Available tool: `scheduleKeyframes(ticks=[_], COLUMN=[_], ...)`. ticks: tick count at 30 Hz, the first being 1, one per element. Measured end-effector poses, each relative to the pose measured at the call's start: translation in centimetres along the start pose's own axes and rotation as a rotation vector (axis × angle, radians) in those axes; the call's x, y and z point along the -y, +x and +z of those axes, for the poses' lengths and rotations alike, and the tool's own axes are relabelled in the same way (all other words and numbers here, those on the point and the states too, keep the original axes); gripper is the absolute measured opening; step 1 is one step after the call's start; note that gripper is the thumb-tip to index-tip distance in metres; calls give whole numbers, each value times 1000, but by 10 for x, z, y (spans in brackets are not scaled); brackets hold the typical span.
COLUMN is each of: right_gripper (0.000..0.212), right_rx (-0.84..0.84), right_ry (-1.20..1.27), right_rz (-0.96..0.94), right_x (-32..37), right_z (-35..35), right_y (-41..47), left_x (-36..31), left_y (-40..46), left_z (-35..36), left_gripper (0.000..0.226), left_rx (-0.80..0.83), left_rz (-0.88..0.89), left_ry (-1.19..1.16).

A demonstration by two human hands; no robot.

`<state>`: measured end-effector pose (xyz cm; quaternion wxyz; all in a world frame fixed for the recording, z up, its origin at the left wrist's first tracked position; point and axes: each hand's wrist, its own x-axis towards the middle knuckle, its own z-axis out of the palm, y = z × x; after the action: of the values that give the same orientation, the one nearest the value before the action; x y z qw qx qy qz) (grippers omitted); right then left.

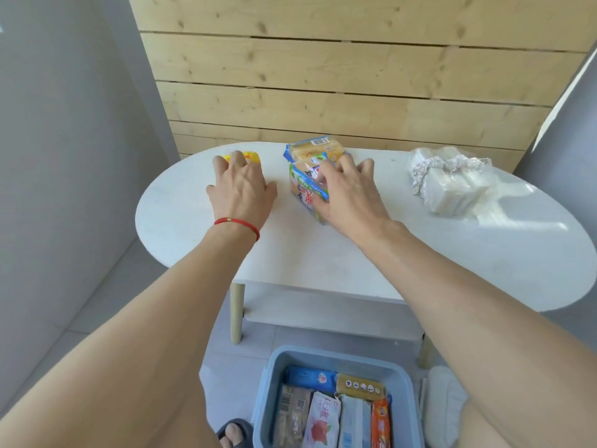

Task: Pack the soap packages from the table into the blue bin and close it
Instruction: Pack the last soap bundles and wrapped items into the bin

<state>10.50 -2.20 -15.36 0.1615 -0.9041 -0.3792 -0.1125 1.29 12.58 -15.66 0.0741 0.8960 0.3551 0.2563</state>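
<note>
Far: pale knotty wooden plank wall (339, 69), grey walls either side. Centre: white oval table (323, 253) on a grey tiled floor (113, 302). Near: open blue plastic bin (336, 360), soap packages inside. Right: clear-wrapped white soap bundle (452, 185). Mid-table: blue-and-yellow stacked soap packs (311, 163), right hand (347, 192) fingers curled on them. Left: left hand (240, 185), fingers spread, touching small yellow soap package (252, 156).
</note>
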Motion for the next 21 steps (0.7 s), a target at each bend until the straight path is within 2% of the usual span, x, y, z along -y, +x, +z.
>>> scheduleKeyframes(ticks=[3, 5, 8, 11, 18, 21], right_gripper=[66, 79, 75, 78, 76, 81], right_rx=[66, 155, 328, 369, 441, 427], right_ry=[13, 61, 49, 14, 131, 165], right_rz=[87, 159, 280, 335, 251, 214], right_x=[-1, -4, -10, -15, -20, -27], right_z=[-11, -19, -28, -35, -64, -72], right_y=[-9, -18, -30, -45, -89, -126], left_x=[4, 2, -2, -7, -26, -17], left_y=[-7, -17, -36, -48, -115, -143], left_z=[-8, -16, -25, -33, -61, -79], left_gripper=[26, 43, 64, 71, 79, 90], left_rx=[8, 20, 158, 328, 280, 343], left_rz=[53, 91, 47, -37, 20, -9], left_ry=[-76, -145, -199, -153, -293, -390])
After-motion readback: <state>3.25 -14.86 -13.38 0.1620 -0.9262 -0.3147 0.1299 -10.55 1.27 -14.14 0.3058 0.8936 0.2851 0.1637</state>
